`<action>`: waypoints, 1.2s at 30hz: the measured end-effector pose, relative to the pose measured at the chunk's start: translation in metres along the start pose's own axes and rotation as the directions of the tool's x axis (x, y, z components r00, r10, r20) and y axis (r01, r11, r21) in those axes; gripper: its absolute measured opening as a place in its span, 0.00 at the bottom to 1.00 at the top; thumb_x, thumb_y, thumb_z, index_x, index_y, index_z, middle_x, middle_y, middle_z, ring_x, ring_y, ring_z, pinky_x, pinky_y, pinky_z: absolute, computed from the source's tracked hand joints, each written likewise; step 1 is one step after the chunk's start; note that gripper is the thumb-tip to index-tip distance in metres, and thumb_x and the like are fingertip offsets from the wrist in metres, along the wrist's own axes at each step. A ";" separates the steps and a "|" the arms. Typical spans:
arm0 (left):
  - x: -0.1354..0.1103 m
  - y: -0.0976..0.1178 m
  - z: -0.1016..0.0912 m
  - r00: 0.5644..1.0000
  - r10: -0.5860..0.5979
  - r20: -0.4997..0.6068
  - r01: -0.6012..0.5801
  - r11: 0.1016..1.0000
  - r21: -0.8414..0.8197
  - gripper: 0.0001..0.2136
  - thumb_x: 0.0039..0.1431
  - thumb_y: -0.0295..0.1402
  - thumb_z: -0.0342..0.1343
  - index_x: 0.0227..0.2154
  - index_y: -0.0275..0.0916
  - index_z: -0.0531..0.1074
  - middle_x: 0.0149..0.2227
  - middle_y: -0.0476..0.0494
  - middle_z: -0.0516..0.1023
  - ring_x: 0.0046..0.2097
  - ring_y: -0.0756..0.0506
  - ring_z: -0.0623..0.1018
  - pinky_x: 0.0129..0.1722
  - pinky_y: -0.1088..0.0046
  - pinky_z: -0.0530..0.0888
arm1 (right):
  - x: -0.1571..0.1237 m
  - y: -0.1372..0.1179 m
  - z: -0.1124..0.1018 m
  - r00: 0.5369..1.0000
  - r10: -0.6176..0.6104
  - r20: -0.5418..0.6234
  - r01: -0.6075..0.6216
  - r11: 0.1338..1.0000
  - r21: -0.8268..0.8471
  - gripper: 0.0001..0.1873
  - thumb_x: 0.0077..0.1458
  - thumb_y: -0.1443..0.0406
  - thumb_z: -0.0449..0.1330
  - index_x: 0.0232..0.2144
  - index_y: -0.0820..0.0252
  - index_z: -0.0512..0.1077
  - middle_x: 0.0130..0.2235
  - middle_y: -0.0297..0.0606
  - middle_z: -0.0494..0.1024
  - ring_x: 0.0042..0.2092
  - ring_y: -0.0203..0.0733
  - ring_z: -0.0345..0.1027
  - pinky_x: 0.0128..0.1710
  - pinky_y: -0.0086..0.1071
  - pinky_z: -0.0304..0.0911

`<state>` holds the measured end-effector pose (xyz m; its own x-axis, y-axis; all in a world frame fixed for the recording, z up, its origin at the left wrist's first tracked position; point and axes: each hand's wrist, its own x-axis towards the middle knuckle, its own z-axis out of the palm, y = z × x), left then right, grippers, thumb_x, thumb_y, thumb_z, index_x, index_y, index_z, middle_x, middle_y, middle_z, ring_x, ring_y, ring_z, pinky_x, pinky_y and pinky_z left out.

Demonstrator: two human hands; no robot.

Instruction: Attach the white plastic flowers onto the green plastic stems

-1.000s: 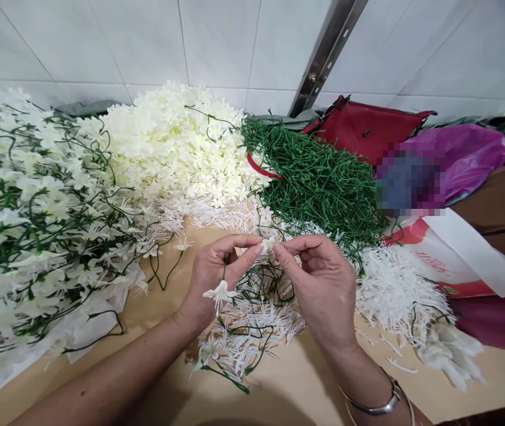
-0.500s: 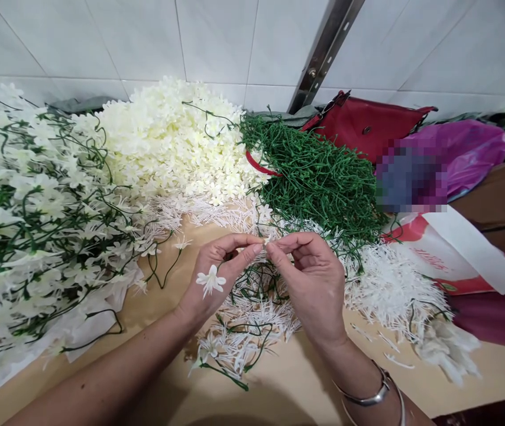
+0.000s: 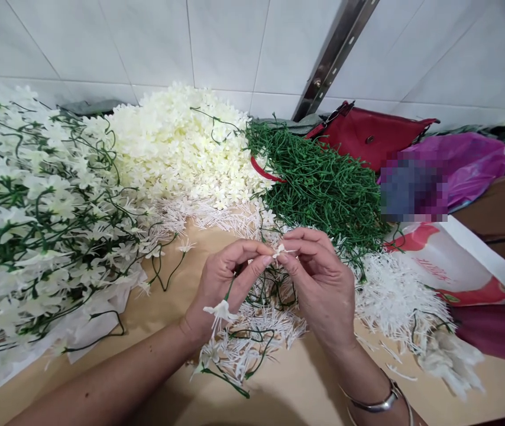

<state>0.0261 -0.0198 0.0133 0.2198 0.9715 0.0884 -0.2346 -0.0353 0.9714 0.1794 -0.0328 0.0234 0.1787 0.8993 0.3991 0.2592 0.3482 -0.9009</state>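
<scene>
White blossom [image 3: 279, 250]: raised above surface [image 3: 164, 307], between the two hands. Left hand [image 3: 214, 281]: thumb and forefinger pinched at the blossom; stemmed flower [image 3: 221, 311] hangs beside its wrist. Right hand [image 3: 327, 293]: fingertips narrowed on blossom's other side. Green stem heap [image 3: 319, 183] lies beyond; white filaments [image 3: 279, 322] below.

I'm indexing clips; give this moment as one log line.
left hand: pinching small white flower; right hand: touching it; below left hand: stemmed flower; behind: white blossom pile, green stem pile
</scene>
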 end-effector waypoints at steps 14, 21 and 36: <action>0.004 0.012 -0.001 0.996 -0.076 -0.041 0.080 0.987 0.138 0.09 0.64 0.36 0.61 0.44 0.39 0.74 0.33 0.49 0.72 0.33 0.50 0.70 0.34 0.74 0.69 | 0.000 -0.003 -0.005 0.994 0.070 -0.080 -0.070 0.998 -0.004 0.04 0.65 0.61 0.62 0.37 0.53 0.73 0.38 0.35 0.76 0.40 0.41 0.72 0.46 0.38 0.66; 0.021 0.014 -0.011 0.973 -0.224 -0.062 0.187 0.913 -0.362 0.10 0.67 0.39 0.56 0.46 0.41 0.74 0.39 0.45 0.75 0.38 0.50 0.75 0.42 0.72 0.73 | 0.001 -0.004 -0.004 0.971 0.176 0.161 -0.194 0.975 0.103 0.08 0.65 0.57 0.61 0.36 0.54 0.73 0.35 0.34 0.74 0.38 0.40 0.69 0.44 0.35 0.65; 0.010 0.015 -0.014 0.997 0.034 0.070 -0.049 0.974 0.220 0.15 0.70 0.42 0.52 0.51 0.43 0.78 0.52 0.39 0.81 0.54 0.39 0.78 0.50 0.63 0.76 | 0.004 -0.012 0.006 0.749 0.465 0.471 -0.653 0.640 0.406 0.16 0.53 0.50 0.70 0.34 0.54 0.77 0.39 0.39 0.83 0.39 0.41 0.78 0.46 0.40 0.74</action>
<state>0.0114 -0.0077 0.0255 0.2777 0.9509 0.1365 -0.0308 -0.1332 0.9906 0.1712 -0.0319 0.0345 -0.1927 0.9605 -0.2007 -0.3365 -0.2568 -0.9060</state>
